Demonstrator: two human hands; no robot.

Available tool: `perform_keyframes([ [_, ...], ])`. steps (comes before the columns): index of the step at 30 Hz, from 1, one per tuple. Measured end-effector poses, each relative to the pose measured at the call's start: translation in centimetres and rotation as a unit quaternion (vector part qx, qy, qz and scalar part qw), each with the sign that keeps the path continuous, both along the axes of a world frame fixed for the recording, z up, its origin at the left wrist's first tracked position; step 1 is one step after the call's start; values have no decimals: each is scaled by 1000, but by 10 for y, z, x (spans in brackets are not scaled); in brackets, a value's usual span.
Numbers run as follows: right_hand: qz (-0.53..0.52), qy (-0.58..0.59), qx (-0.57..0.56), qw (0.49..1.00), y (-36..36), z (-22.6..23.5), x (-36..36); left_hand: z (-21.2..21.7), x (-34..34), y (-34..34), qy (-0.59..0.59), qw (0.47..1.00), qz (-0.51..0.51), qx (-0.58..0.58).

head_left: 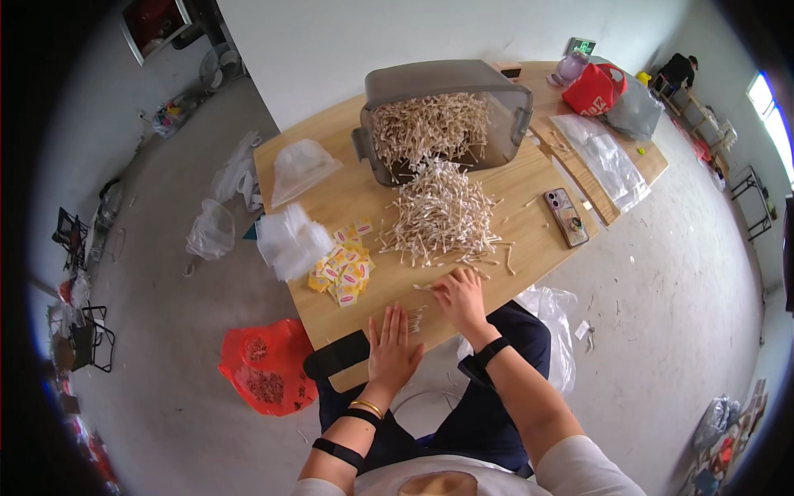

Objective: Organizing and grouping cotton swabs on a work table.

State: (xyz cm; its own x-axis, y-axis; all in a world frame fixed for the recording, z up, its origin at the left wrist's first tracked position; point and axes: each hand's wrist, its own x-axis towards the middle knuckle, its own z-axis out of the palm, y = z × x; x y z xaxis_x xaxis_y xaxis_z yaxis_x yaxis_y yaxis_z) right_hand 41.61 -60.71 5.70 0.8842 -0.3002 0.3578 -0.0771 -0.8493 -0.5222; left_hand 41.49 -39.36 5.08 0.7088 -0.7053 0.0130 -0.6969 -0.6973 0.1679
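Observation:
My left hand [393, 351] lies flat near the table's front edge, fingers stretched out and pointing away from me. Right beside its fingers is a small row of cotton swabs [416, 319] on the wood. My right hand [461, 298] is closed, fingers bent down at the tabletop, with a cotton swab [423, 288] sticking out to the left of its fingertips. Just beyond it spreads a large heap of loose cotton swabs [442, 213]. The heap spills from a grey translucent bin [509, 132] tipped on its side, with many more swabs inside.
Left of the heap lie yellow-and-white paper labels [343, 269] and a stack of clear plastic bags [294, 241]. A phone [566, 217] rests at the right. A red bag [269, 364] with swabs sits on the floor. Far right, another person [678, 73] sits.

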Motion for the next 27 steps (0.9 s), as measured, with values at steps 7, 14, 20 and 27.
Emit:
perform_keyframes([
  [7,147,22,49,988,41,-7,17,-4,2,4,39,995,-7,-93],
  [14,31,-68,155,985,27,0,3,8,13,0,25,998,0,-66],
  [20,50,-69,241,967,62,-1,4,3,17,-9,26,999,7,-26],
  [27,142,-57,306,940,76,-4,10,-9,17,-4,47,992,-10,-113],
])
